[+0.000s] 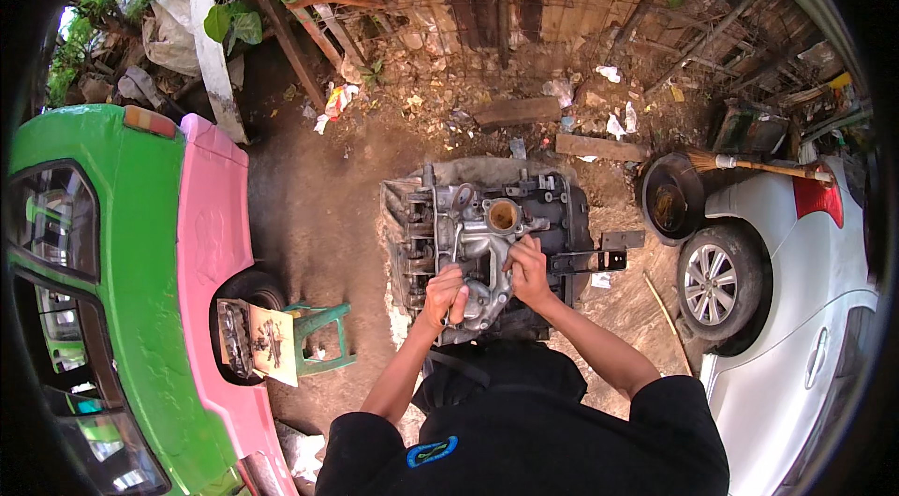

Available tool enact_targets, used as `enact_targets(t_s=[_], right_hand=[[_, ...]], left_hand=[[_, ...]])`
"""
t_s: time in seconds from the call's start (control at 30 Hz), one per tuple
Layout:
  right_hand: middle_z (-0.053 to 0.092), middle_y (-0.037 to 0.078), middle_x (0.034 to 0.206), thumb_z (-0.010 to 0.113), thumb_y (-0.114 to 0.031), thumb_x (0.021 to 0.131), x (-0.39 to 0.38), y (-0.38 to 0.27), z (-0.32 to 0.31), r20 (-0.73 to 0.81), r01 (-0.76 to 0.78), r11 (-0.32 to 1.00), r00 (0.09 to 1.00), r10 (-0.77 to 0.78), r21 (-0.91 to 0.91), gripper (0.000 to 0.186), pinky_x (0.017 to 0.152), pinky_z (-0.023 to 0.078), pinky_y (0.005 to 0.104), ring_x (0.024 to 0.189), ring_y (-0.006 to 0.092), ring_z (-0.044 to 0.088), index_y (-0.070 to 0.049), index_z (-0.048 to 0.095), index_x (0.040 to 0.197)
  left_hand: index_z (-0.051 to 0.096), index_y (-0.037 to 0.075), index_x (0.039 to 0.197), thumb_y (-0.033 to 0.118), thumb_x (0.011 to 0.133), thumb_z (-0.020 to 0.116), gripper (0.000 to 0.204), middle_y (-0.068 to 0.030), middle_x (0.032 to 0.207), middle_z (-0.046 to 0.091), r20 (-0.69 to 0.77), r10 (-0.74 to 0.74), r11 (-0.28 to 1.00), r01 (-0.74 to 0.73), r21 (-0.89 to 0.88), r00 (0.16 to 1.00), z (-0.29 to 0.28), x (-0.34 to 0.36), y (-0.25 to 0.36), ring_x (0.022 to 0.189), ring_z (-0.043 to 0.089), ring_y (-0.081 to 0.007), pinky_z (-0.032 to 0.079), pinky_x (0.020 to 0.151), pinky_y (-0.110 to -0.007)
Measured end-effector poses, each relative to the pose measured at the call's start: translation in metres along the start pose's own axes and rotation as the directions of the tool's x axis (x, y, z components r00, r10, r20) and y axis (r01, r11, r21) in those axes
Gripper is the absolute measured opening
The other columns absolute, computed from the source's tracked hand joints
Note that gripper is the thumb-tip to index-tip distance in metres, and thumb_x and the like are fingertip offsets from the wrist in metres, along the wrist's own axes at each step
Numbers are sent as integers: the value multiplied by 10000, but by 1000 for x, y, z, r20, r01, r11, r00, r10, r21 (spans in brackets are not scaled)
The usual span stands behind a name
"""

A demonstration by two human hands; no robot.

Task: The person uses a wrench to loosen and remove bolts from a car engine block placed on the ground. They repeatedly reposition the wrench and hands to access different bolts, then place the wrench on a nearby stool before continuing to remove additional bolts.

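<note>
In the head view an engine (421, 243) rests on a grey mat or block on the ground. On top lies a silver cast manifold (488, 309) with a round opening at its upper end. My left hand (445, 297) is closed round a slim silver wrench (457, 243) that lies along the manifold's left side. My right hand (527, 271) has its fingers curled on the manifold's right edge, the thumb hidden or hard to make out. A black metal bracket (609, 261) sticks out from the engine's right side.
A green-and-pink vehicle (98, 206) stands left, beside a green stool (332, 332) and cardboard with metal parts (274, 351). A silver car (787, 262) is right, with a black basin (670, 206) and broom (749, 164). A wooden stick (665, 313) and scattered debris lie on the ground.
</note>
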State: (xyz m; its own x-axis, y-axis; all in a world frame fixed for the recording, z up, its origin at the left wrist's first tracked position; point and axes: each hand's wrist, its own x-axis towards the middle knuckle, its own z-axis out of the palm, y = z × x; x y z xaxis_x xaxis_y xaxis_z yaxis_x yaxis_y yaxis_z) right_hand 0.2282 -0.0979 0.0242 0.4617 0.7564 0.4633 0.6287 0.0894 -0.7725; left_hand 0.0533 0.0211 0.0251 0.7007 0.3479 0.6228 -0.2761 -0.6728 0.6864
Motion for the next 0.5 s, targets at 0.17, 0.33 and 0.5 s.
enact_targets(t_s=[0.17, 0.33, 0.5], right_hand=[[515, 88, 667, 518, -35, 704, -1, -2, 0, 32, 6, 1000, 999, -6, -2, 63, 712, 312, 404, 734, 299, 479, -55, 499, 647], [526, 78, 680, 520, -17, 699, -2, 2, 1, 31, 47, 999, 998, -48, 11, 61, 712, 311, 407, 732, 299, 469, -56, 493, 662], [531, 82, 683, 522, -41, 714, -2, 3, 2, 45, 38, 999, 998, -38, -1, 63, 716, 321, 414, 743, 309, 482, -54, 510, 654]], left_hand=[[478, 7, 553, -67, 718, 574, 205, -99, 559, 430, 80, 18, 1000, -19, 15, 997, -6, 2, 2, 574, 495, -291, 513, 750, -439], [551, 3, 598, -60, 705, 613, 139, -99, 586, 476, 248, 58, 992, -84, 97, 967, -17, 9, 5, 620, 526, -282, 512, 790, -429], [563, 21, 629, 23, 753, 669, 163, -89, 628, 510, 351, 13, 965, -103, 241, 936, -26, 14, 16, 718, 565, -268, 512, 914, -424]])
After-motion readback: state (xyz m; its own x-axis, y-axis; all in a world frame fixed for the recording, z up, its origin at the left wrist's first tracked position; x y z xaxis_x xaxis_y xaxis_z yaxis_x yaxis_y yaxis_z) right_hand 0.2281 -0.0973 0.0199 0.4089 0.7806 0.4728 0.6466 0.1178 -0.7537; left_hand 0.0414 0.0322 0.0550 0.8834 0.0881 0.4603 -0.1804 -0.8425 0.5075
